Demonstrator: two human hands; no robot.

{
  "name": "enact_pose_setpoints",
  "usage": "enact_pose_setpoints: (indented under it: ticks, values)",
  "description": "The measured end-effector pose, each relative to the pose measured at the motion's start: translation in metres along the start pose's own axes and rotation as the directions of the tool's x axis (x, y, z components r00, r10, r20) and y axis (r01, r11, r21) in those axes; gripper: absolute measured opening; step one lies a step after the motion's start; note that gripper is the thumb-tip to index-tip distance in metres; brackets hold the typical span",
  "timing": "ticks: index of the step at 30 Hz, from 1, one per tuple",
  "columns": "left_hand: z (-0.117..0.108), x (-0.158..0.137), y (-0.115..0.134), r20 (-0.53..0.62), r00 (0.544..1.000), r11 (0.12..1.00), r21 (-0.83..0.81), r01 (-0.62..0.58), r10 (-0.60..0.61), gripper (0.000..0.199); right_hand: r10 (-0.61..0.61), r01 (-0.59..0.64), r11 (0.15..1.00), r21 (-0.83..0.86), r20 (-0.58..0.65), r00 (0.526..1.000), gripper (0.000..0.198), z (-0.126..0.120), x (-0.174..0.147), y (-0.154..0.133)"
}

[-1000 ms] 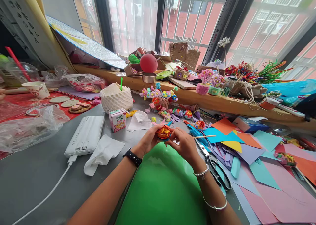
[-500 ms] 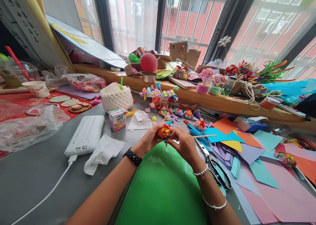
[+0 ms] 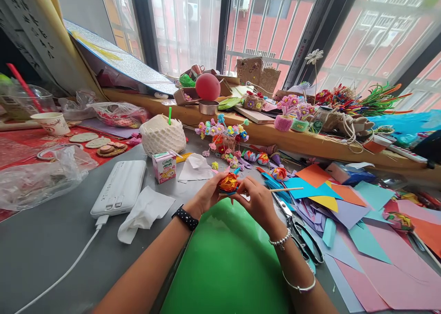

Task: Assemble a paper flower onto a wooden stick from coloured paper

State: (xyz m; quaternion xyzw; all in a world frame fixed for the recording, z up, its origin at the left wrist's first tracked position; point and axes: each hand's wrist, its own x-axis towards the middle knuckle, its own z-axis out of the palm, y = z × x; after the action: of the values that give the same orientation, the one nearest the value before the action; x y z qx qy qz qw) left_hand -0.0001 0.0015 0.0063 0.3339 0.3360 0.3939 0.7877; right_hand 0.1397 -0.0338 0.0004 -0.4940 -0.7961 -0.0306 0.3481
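Observation:
An orange and yellow paper flower [image 3: 228, 183] with blue paper at its base is gripped in the fingers of my left hand [image 3: 206, 196]. My right hand [image 3: 257, 201] is closed in a pinch at the flower's right side, with a thin wooden stick [image 3: 287, 189] held in it and poking out to the right. Exactly where the fingertips meet the flower's underside is hidden. Both hands are above a large glossy green rounded surface [image 3: 227, 263]. Black-handled scissors [image 3: 305, 240] lie to the right, close to my right wrist.
Coloured paper sheets [image 3: 389, 277] and cut strips spread over the right side. Finished paper flowers [image 3: 279, 173] lie behind my hands. On the left are a white power bank [image 3: 119, 187] with a cable, tissues [image 3: 146, 210], a drink carton [image 3: 164, 168] and a coconut [image 3: 161, 137].
The paper flower has turned very slightly in my fingers, and the stick has shifted a touch to the right. Both hands keep their grip and place.

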Motion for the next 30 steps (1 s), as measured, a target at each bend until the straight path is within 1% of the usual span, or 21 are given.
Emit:
enact_pose_setpoints:
  ticks: [4, 15, 25, 30]
  values:
    - [-0.0002, 0.0000, 0.0001, -0.012, 1.000, 1.000, -0.013, 0.010, -0.010, 0.026, -0.008, 0.008, 1.000, -0.018, -0.014, 1.000, 0.026, -0.0003, -0.0004, 0.0000]
    - [0.0015, -0.0036, 0.0027, 0.064, 0.998, 1.000, -0.021, -0.003, 0.004, 0.022, -0.039, 0.035, 0.996, -0.077, -0.056, 0.998, 0.028, -0.0018, 0.0003, -0.0019]
    - [0.0050, -0.0058, 0.0042, 0.002, 1.000, 0.999, -0.043, 0.002, -0.001, 0.024, -0.055, 0.048, 0.993, -0.108, -0.065, 0.996, 0.031, -0.0020, -0.0002, -0.0021]
    - [0.0045, -0.0049, 0.0036, -0.002, 1.000, 0.999, -0.038, 0.024, -0.024, 0.025, -0.058, 0.050, 0.993, -0.110, -0.069, 0.996, 0.031, -0.0022, -0.0002, -0.0023]
